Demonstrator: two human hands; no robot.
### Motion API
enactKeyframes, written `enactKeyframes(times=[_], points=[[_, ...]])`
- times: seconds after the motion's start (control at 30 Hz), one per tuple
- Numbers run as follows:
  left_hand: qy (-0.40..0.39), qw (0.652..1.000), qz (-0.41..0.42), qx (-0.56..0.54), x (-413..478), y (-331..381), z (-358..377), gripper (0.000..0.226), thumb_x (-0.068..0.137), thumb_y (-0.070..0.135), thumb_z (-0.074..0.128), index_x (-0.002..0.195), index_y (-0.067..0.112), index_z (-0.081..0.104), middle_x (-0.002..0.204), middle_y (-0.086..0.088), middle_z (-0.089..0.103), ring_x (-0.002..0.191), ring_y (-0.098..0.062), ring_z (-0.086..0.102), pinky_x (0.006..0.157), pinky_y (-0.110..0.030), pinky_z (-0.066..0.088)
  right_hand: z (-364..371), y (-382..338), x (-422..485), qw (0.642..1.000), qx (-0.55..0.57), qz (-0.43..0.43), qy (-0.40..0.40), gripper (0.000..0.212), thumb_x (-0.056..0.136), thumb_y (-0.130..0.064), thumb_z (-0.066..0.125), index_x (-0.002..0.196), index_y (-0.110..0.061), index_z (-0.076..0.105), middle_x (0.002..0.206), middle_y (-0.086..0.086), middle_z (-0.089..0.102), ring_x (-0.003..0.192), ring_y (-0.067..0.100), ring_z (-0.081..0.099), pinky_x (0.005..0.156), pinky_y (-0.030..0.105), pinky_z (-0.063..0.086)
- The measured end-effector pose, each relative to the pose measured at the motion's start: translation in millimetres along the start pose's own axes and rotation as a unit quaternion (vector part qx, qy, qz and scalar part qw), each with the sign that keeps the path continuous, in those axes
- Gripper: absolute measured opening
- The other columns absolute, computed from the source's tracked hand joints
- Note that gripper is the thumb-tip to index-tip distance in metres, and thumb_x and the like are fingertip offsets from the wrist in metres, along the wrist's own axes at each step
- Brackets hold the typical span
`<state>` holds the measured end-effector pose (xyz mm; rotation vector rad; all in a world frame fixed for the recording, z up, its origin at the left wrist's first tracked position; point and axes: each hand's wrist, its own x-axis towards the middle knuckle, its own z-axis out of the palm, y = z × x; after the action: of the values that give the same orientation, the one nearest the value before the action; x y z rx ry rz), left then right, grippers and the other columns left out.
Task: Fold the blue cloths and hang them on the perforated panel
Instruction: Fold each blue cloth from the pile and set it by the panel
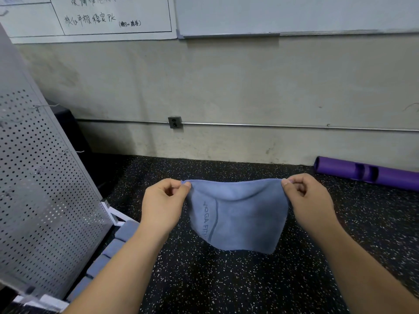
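1. Currently, blue cloth (235,214): held in air, top edge running left-right, body hanging below the fingers
2. Grip: left hand (163,205) and right hand (306,198) each pinch one top corner
3. Target: perforated panel (40,189) stands left, nearer the left hand

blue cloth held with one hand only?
No, the left hand and the right hand each pinch a top corner of the blue cloth.

In front of me stood a pale, scuffed wall (249,87), a whiteboard (294,14) above, a metal pipe (294,126) meeting an outlet box (174,122). Black speckled floor (226,279) lay below, a purple tube (367,173) by the wall.
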<state>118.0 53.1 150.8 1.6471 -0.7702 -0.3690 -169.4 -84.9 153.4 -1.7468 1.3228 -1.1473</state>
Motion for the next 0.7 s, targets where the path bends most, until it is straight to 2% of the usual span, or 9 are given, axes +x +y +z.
enactKeyframes(times=[0.1,0.23,0.3,0.4,0.53,0.7], points=[[-0.016,1.000,-0.002,-0.005,-7.5,1.7,9.5,0.027,0.092,0.021,0.081,0.069,0.018,0.069,0.057,0.013,0.052,0.054,-0.006,0.044,0.057,-0.026,0.039,5.6,-3.9,-5.2,1.000,-0.025,0.006,0.005,0.014,0.097,-0.037,0.074,0.090,-0.026,0.069,0.076,-0.006,0.073,0.060,-0.001,0.061,0.059,0.022,0.045],[-0.016,0.999,-0.014,-0.028,-16.2,4.5,20.8,0.022,0.091,0.021,0.084,0.072,0.017,0.072,0.055,0.017,0.052,0.052,-0.002,0.043,0.055,-0.018,0.038,12.8,-12.6,-13.4,0.999,-0.031,0.012,0.011,0.017,0.091,-0.041,0.081,0.084,-0.029,0.072,0.071,-0.014,0.073,0.067,-0.003,0.066,0.063,0.021,0.047],[-0.026,0.999,-0.008,-0.033,-22.1,7.9,27.1,0.020,0.090,0.021,0.084,0.074,0.017,0.074,0.055,0.017,0.053,0.052,-0.002,0.044,0.054,-0.015,0.039,17.5,-15.7,-17.1,1.000,-0.009,0.018,0.005,0.016,0.088,-0.040,0.085,0.082,-0.029,0.075,0.071,-0.019,0.074,0.066,-0.002,0.068,0.067,0.026,0.054],[-0.047,0.998,-0.006,-0.032,-29.3,12.0,36.6,0.019,0.090,0.024,0.084,0.074,0.019,0.075,0.059,0.012,0.058,0.057,-0.004,0.050,0.060,-0.021,0.045,26.4,-15.3,-21.4,0.998,0.054,0.034,-0.010,0.012,0.086,-0.034,0.089,0.083,-0.027,0.079,0.073,-0.013,0.077,0.072,0.006,0.075,0.077,0.036,0.063],[-0.075,0.997,0.011,-0.022,-35.3,12.9,45.5,0.017,0.093,0.023,0.082,0.076,0.023,0.078,0.063,0.009,0.061,0.064,-0.006,0.057,0.071,-0.030,0.055,35.0,-17.3,-29.1,0.993,0.099,0.041,-0.039,0.007,0.090,-0.021,0.085,0.090,-0.026,0.081,0.081,-0.009,0.080,0.081,0.011,0.078,0.085,0.045,0.065],[-0.101,0.995,0.025,-0.010,-38.5,12.6,52.1,0.011,0.095,0.026,0.080,0.084,0.027,0.082,0.064,0.010,0.066,0.065,-0.006,0.061,0.077,-0.038,0.059,38.7,-23.5,-39.7,0.995,0.078,-0.003,-0.061,0.018,0.095,-0.016,0.079,0.092,-0.034,0.079,0.086,-0.019,0.079,0.081,0.003,0.075,0.081,0.033,0.065]])
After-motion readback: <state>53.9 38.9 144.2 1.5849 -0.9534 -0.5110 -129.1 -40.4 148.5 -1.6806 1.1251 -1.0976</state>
